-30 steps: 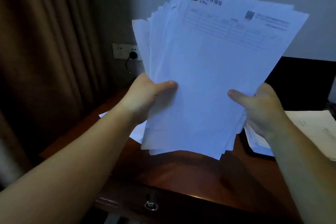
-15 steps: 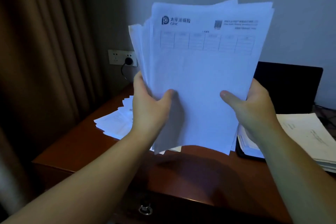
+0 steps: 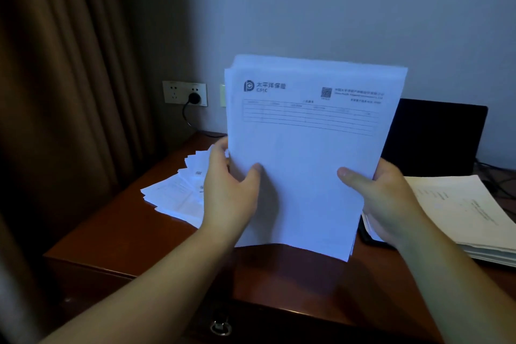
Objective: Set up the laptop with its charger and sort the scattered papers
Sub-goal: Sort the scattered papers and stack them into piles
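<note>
Hands hold one sheaf (image 3: 307, 159) upright above the worktop (image 3: 117, 237): the left hand (image 3: 229, 193) grips its left edge, thumb on the front and fingers behind, and the right hand (image 3: 382, 201) grips the right edge the same way. The sheaf is white, its edges nearly squared, the front sheet bearing a logo and a ruled table. Loose papers (image 3: 176, 193) lie fanned on the worktop behind the left hand
</note>
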Action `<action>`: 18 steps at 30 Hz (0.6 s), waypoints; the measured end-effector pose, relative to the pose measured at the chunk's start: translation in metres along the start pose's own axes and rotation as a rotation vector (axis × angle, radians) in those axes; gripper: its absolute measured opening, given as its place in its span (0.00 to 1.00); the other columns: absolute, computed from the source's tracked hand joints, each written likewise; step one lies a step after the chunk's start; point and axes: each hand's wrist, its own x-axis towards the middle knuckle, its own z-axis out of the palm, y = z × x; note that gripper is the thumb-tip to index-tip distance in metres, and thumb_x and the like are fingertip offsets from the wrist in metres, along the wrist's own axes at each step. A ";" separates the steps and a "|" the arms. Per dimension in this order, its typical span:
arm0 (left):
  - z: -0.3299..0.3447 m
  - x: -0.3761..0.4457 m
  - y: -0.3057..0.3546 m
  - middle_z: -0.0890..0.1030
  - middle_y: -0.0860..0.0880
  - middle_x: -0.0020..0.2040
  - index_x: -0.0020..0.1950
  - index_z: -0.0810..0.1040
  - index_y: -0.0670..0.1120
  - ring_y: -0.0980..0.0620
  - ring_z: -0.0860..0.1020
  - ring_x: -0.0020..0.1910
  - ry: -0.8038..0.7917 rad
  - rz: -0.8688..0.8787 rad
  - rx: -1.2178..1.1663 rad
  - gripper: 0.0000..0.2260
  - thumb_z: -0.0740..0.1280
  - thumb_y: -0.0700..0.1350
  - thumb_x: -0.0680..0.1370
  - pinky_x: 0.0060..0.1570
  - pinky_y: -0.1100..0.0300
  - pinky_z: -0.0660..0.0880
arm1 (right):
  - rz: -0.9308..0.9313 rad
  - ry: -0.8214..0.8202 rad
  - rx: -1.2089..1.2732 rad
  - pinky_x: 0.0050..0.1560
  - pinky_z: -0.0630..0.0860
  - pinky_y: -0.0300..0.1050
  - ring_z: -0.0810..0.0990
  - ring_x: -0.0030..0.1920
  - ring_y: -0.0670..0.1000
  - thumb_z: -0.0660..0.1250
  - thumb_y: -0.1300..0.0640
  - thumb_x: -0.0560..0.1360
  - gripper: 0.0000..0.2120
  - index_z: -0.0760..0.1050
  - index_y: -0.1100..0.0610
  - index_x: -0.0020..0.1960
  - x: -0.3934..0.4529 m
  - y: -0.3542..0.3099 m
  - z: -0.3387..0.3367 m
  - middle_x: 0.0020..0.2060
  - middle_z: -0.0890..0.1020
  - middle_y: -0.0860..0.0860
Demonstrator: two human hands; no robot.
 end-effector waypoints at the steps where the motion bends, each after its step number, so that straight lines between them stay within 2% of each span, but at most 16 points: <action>1: -0.001 -0.006 -0.009 0.82 0.60 0.54 0.64 0.69 0.61 0.60 0.82 0.53 -0.024 -0.032 0.032 0.22 0.72 0.41 0.78 0.56 0.55 0.80 | 0.050 -0.036 -0.045 0.55 0.79 0.50 0.86 0.55 0.50 0.68 0.65 0.79 0.13 0.80 0.51 0.59 -0.002 0.006 -0.003 0.53 0.87 0.47; 3: -0.002 -0.018 -0.026 0.80 0.63 0.54 0.63 0.70 0.60 0.59 0.80 0.56 -0.061 -0.080 0.096 0.20 0.72 0.43 0.78 0.58 0.57 0.77 | 0.121 -0.100 -0.165 0.58 0.78 0.51 0.85 0.56 0.50 0.68 0.62 0.80 0.12 0.81 0.49 0.59 -0.008 0.018 -0.008 0.54 0.87 0.44; 5: -0.002 -0.025 -0.037 0.78 0.66 0.53 0.63 0.71 0.59 0.58 0.79 0.58 -0.068 -0.103 0.123 0.18 0.72 0.44 0.78 0.56 0.60 0.74 | 0.136 -0.128 -0.233 0.58 0.79 0.50 0.85 0.55 0.48 0.68 0.60 0.80 0.11 0.81 0.48 0.59 -0.012 0.023 -0.010 0.53 0.86 0.42; 7: -0.002 -0.023 -0.037 0.77 0.66 0.53 0.63 0.71 0.58 0.57 0.79 0.58 -0.063 -0.111 0.121 0.17 0.73 0.45 0.78 0.54 0.62 0.73 | 0.115 -0.117 -0.225 0.53 0.79 0.45 0.86 0.53 0.46 0.67 0.60 0.81 0.10 0.81 0.48 0.57 -0.012 0.020 -0.011 0.52 0.87 0.42; 9: -0.002 -0.016 -0.029 0.79 0.64 0.55 0.63 0.71 0.59 0.57 0.80 0.57 -0.045 -0.087 0.090 0.19 0.74 0.46 0.77 0.54 0.60 0.77 | 0.092 -0.091 -0.187 0.47 0.78 0.39 0.86 0.52 0.46 0.66 0.61 0.81 0.10 0.81 0.49 0.56 -0.009 0.014 -0.011 0.51 0.87 0.43; 12: -0.002 0.000 -0.005 0.79 0.58 0.58 0.67 0.68 0.61 0.54 0.80 0.55 0.003 0.053 0.042 0.25 0.75 0.45 0.77 0.52 0.55 0.80 | 0.052 -0.078 -0.120 0.49 0.79 0.41 0.86 0.53 0.47 0.66 0.64 0.80 0.11 0.81 0.51 0.57 -0.005 0.006 -0.010 0.52 0.87 0.45; 15: -0.005 0.023 0.026 0.78 0.52 0.63 0.77 0.60 0.62 0.53 0.82 0.54 -0.005 0.227 0.043 0.36 0.75 0.47 0.75 0.54 0.55 0.79 | 0.011 -0.078 -0.087 0.43 0.81 0.36 0.86 0.51 0.46 0.67 0.65 0.79 0.12 0.80 0.51 0.57 -0.004 0.001 -0.007 0.50 0.87 0.44; 17: -0.007 0.040 0.050 0.75 0.52 0.67 0.78 0.56 0.66 0.49 0.81 0.59 -0.010 0.385 0.097 0.40 0.75 0.51 0.73 0.58 0.49 0.80 | -0.021 -0.063 -0.053 0.41 0.81 0.35 0.86 0.49 0.45 0.68 0.66 0.78 0.13 0.80 0.50 0.56 -0.003 -0.003 -0.004 0.48 0.87 0.43; 18: -0.008 0.047 0.062 0.74 0.53 0.68 0.78 0.56 0.67 0.51 0.79 0.62 -0.015 0.459 0.129 0.40 0.74 0.51 0.73 0.59 0.50 0.79 | -0.036 -0.056 -0.032 0.41 0.81 0.36 0.86 0.50 0.46 0.68 0.66 0.77 0.13 0.80 0.50 0.56 -0.002 -0.005 -0.004 0.48 0.87 0.43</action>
